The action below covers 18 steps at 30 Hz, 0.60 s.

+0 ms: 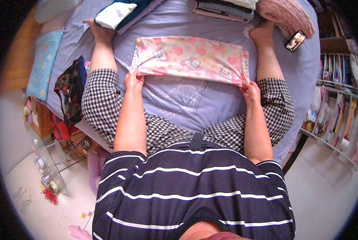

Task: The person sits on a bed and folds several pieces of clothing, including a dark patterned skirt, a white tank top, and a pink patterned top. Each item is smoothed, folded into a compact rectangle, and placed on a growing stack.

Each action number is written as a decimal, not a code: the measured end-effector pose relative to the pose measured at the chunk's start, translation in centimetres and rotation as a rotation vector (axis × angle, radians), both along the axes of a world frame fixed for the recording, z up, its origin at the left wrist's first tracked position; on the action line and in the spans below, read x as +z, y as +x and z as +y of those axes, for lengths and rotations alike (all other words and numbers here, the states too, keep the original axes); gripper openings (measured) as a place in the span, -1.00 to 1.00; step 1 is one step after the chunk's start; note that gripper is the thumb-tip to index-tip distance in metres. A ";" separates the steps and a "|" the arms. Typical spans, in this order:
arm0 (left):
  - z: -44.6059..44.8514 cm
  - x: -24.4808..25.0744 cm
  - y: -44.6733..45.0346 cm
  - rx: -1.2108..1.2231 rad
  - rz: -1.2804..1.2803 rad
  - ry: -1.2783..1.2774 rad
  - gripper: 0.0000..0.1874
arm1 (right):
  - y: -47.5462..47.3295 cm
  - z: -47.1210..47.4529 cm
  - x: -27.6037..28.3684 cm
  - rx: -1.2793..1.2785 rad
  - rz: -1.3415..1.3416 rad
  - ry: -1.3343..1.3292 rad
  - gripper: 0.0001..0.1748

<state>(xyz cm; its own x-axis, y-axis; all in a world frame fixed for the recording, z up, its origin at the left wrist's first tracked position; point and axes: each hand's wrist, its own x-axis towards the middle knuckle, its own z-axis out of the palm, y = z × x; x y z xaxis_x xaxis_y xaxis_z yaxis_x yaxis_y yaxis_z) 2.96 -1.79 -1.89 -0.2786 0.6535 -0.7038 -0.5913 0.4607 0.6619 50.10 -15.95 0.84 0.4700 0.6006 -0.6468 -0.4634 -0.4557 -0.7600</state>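
Note:
Between my legs on the bed lies a folded piece of pink and cream fabric [191, 58], printed with flowers and white cartoon cats. It forms a wide, flat rectangle, with further layers showing at its right end. My left hand [134, 81] pinches its near left corner. At the near right corner, my right hand [250, 91] grips the cloth between thumb and fingers. The near edge runs stretched between both hands. Under it spreads a lavender bedsheet [182, 99] with a white shell-like print.
A white folded cloth [115, 14] rests on dark fabric beyond my left foot. Folded clothes [224, 11] are stacked at the far side, beside a pink knitted blanket [287, 15] and a phone [296, 40]. Dark patterned clothing [71, 90] and a blue cloth [44, 64] lie left.

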 end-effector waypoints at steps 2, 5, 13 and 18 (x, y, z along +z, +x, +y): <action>-0.8 -0.1 -0.1 0.040 -0.003 -0.032 -0.68 | -0.1 -0.9 0.0 -0.018 -0.012 -0.023 -0.67; -1.9 -0.1 -0.1 0.037 0.006 -0.015 -0.67 | -0.4 -2.0 0.5 -0.031 -0.017 -0.056 -0.63; -2.7 -1.3 -0.2 0.062 0.076 -0.036 -0.60 | -1.7 -2.9 1.3 0.145 -0.330 -0.239 -0.61; -2.1 0.3 1.4 -0.020 1.167 0.136 -0.56 | -3.5 -1.2 1.3 0.303 -1.320 0.017 -0.49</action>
